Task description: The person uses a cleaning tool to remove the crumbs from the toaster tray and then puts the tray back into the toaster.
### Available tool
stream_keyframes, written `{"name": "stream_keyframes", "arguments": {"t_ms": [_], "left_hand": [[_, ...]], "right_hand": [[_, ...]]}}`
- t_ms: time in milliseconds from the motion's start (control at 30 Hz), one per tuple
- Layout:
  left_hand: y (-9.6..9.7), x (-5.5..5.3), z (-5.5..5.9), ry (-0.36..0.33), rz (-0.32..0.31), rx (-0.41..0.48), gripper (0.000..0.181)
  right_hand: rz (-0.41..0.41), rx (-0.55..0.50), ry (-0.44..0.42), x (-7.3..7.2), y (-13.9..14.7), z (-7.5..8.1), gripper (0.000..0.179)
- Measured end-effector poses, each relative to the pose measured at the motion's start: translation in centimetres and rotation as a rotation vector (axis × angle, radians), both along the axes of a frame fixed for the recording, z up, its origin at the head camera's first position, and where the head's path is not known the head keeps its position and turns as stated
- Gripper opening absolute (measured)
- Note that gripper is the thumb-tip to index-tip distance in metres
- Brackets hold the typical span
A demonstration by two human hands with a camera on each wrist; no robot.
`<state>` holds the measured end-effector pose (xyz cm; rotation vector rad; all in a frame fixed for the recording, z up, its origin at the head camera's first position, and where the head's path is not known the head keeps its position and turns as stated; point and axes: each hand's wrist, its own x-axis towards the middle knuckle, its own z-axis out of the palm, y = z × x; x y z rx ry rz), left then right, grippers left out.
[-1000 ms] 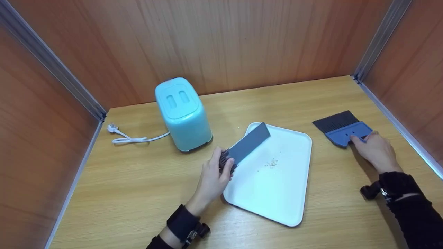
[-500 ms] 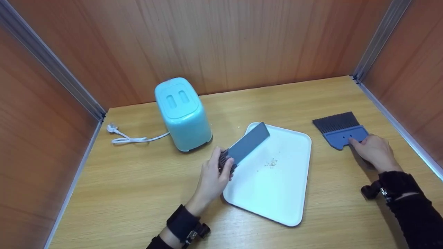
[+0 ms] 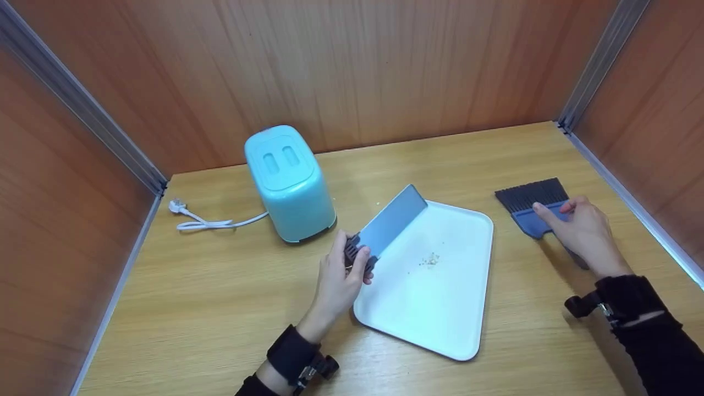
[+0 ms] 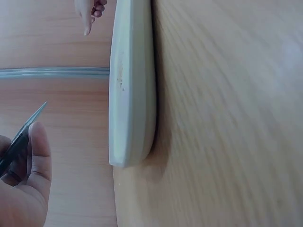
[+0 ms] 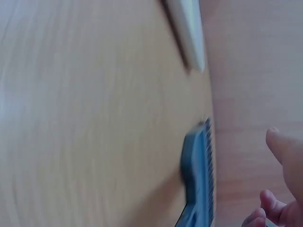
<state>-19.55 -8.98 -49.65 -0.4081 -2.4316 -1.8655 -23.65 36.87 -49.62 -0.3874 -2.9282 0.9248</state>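
In the head view my left hand (image 3: 338, 280) holds a thin metal crumb tray (image 3: 393, 220) by its dark ribbed end, thumb on the near side. Its flat sheet slants up over the far-left edge of a white tray (image 3: 429, 308). A small heap of crumbs (image 3: 430, 260) lies on that white tray. At the right, a blue brush (image 3: 531, 221) with dark bristles rests on the table, bristles pointing away. My right hand (image 3: 586, 236) hovers just over the brush's handle, thumb and fingers spread. The right wrist view shows this hand (image 5: 291, 184) apart from the brush (image 5: 196, 170).
A light-blue toaster (image 3: 291, 187) with its lid on stands at the back left of the table (image 3: 231, 286). Its white cord (image 3: 214, 223) and plug lie to the left. Wooden panels (image 3: 352, 71) close in the back and both sides.
My right hand has let go of the brush and risen a little above it, fingers spreading. The brush has turned slightly. My left hand has tilted the crumb tray more upright.
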Motion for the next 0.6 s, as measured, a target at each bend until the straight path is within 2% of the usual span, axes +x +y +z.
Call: {"name": "stream_keyframes", "arguments": {"t_ms": [233, 367, 600], "left_hand": [[0.5, -0.2, 0.3, -0.034, 0.035, 0.128, 0.021], [0.9, -0.2, 0.6, -0.092, 0.034, 0.217, 0.021], [2.1, -0.3, 0.7, -0.170, 0.010, 0.347, 0.021]], "right_hand": [[0.034, -0.041, 0.076, 0.3, -4.0, 1.0, 0.081], [0.105, -0.091, 0.097, 0.8, -6.9, 1.5, 0.070], [0.261, -0.248, 0.010, 1.4, -13.4, 2.4, 0.063]]}}
